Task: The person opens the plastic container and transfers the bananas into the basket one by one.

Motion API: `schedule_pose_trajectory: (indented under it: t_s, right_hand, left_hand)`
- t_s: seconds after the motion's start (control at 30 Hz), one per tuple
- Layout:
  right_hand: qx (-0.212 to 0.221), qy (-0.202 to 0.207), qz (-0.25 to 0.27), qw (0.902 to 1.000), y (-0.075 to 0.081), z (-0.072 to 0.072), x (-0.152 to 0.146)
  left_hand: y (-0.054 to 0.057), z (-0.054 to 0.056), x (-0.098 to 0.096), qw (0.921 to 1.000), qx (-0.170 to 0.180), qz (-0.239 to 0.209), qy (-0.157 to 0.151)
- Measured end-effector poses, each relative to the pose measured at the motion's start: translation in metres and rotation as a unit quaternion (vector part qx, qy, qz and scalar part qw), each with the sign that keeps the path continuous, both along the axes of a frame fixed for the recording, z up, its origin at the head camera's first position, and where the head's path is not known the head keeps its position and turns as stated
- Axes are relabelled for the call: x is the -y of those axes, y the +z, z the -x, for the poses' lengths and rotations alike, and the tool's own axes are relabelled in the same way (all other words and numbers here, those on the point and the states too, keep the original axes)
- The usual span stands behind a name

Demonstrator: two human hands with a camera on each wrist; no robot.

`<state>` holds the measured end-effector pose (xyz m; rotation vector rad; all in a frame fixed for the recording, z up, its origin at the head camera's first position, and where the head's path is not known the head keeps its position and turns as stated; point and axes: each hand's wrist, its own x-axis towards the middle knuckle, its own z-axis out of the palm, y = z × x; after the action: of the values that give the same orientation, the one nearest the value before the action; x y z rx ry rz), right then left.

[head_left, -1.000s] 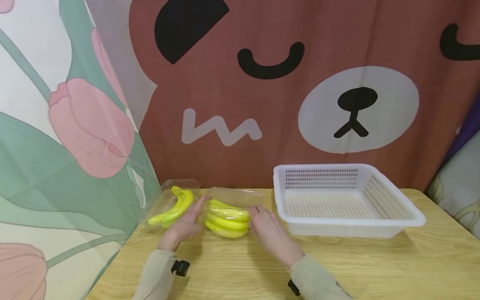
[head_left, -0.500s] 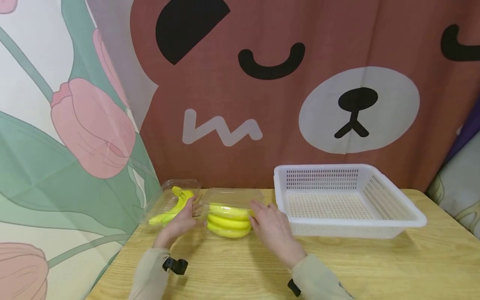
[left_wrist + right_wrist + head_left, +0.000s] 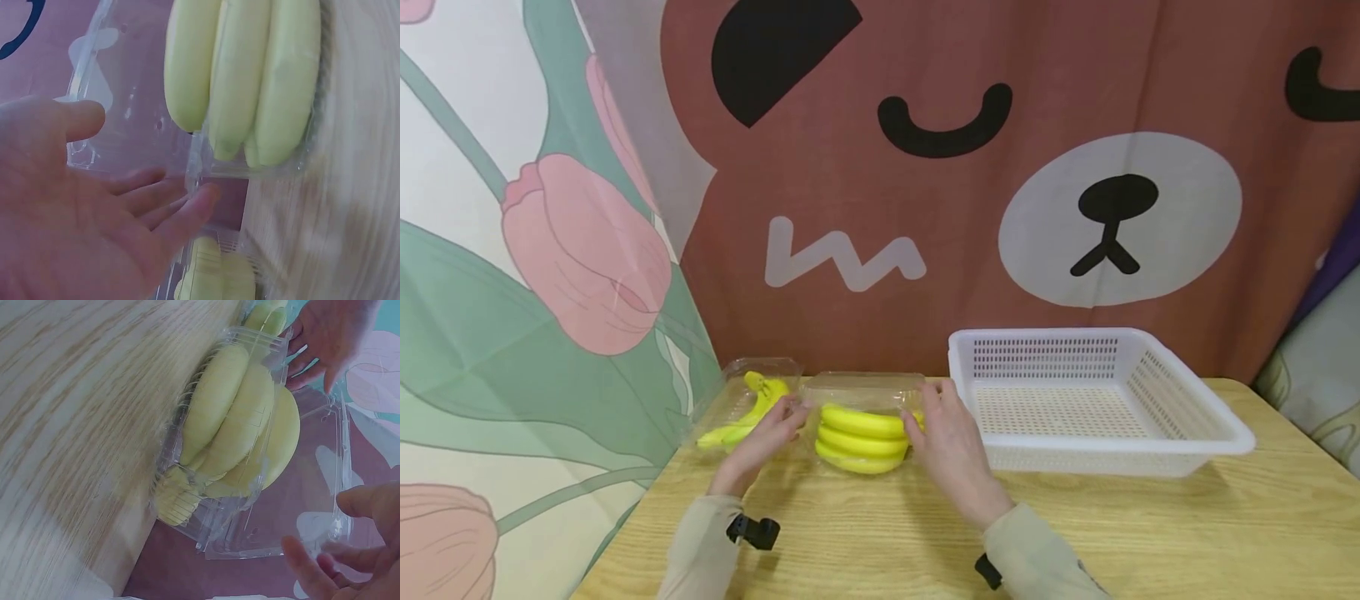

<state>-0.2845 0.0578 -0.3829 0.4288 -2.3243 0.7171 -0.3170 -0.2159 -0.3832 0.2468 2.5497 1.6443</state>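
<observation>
A bunch of yellow bananas (image 3: 861, 435) lies in a clear plastic clamshell box (image 3: 215, 528), its lid (image 3: 865, 389) raised at the back. My left hand (image 3: 765, 442) is at the box's left end, fingers extended and apart; in the left wrist view its fingertips reach the box's edge. At the right end is my right hand (image 3: 951, 446), with thumb and fingers spread around the lid's corner in the right wrist view. To the left, partly behind my left hand, stands a second clear clamshell box (image 3: 760, 364) with bananas (image 3: 752, 417) in it.
A white perforated plastic basket (image 3: 1097, 444) stands on the wooden table (image 3: 880, 533) to the right of my right hand. Close behind the table hangs a brown bear-print curtain (image 3: 955, 225). A tulip-print curtain (image 3: 587, 250) borders the left side.
The lid has swung up and back, so the bananas show more fully. My right hand has risen slightly along its right side. My left hand has shifted left from the box.
</observation>
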Motion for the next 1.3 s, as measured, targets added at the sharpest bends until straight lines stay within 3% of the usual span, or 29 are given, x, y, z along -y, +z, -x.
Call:
schedule_pose_trajectory:
  t_s: [0.27, 0.4, 0.57, 0.97, 1.3]
  right_hand:
    - [0.025, 0.015, 0.03, 0.9991, 0.002, -0.001, -0.001]
    - [0.025, 0.019, 0.044, 0.9985, 0.002, 0.0, -0.002]
    - [0.05, 0.014, 0.073, 0.996, 0.005, 0.001, -0.005]
    - [0.103, 0.024, 0.094, 0.99, 0.01, 0.002, -0.011]
    - [0.089, 0.114, 0.032, 0.989, 0.013, 0.005, -0.019]
  left_hand:
    - [-0.009, 0.002, 0.0, 0.9911, -0.058, 0.095, -0.072]
    - [-0.015, 0.002, -0.005, 0.9835, -0.081, 0.148, -0.066]
    - [-0.02, 0.0, -0.009, 0.9782, -0.075, 0.186, -0.054]
    - [-0.022, 0.0, -0.013, 0.9757, -0.073, 0.201, -0.047]
    - [-0.025, 0.0, -0.013, 0.9818, -0.058, 0.176, -0.04]
